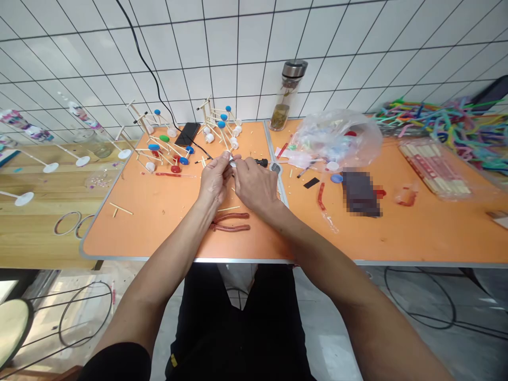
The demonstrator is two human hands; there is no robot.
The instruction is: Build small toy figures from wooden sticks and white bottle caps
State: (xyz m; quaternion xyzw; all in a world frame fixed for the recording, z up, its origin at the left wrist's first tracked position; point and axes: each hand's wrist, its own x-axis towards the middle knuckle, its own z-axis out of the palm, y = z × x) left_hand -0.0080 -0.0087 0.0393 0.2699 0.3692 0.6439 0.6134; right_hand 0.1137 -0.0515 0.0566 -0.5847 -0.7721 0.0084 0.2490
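1. Two bare hands are working close together above the orange bench with a grey edge, their fingertips nearly meeting.
2. The left hand is pinching a small white piece between thumb and fingers; the piece is sitting at the fingertips, raised above the bench.
3. The right hand is curling its fingers just beside that piece (its thumb is mostly hiding, so I cannot tell whether it is gripping anything).
4. A dark cylindrical object is showing just past the right hand; whether it is being held, I cannot tell.
5. Beyond the hands, a pale wooden-stick model with blue, green and red caps is standing to the left, and a second stick model with blue and white caps is standing further back.
6. The red-handled pliers are lying between the forearms, handles spread.
7. By my judgement, the step in hand is a fine two-handed adjusting of the white piece; the next move would be calling for a steady left pinch and careful right fingertips.
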